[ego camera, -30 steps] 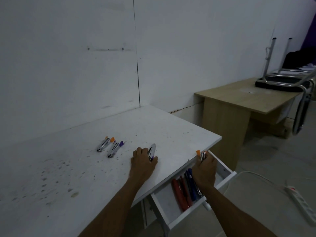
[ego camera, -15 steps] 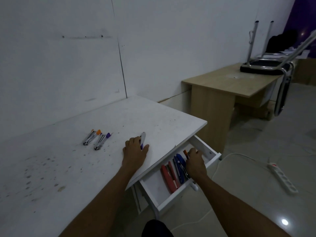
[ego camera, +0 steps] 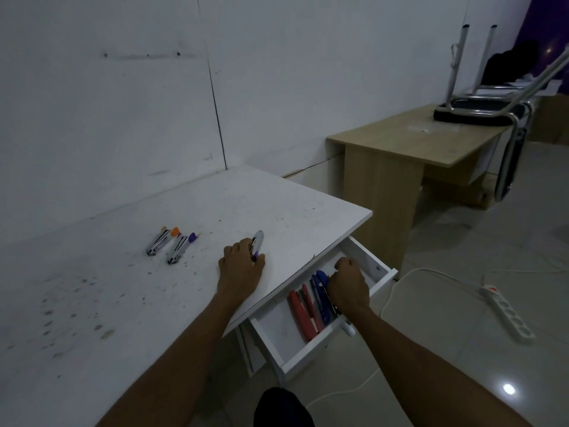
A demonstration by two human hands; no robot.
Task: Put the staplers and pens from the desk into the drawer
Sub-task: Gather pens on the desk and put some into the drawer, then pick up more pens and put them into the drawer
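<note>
Left hand (ego camera: 241,268): closing round purple stapler (ego camera: 256,246) on desk (ego camera: 292,204).
Right hand (ego camera: 349,286): reaching into drawer (ego camera: 381,274), fist curled; contents indiscernible.

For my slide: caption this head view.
Left hand grips a stapler on the desk; right hand reaches into the drawer.

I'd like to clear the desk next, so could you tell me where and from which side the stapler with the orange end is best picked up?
Probably from above, pinching the long flanks of the orange-ended stapler at mid-body. It lies flat on the white desk, slim and elongated, with open room on its left side. The purple-ended stapler lies close on its right, so keep the fingers narrow there.
</note>
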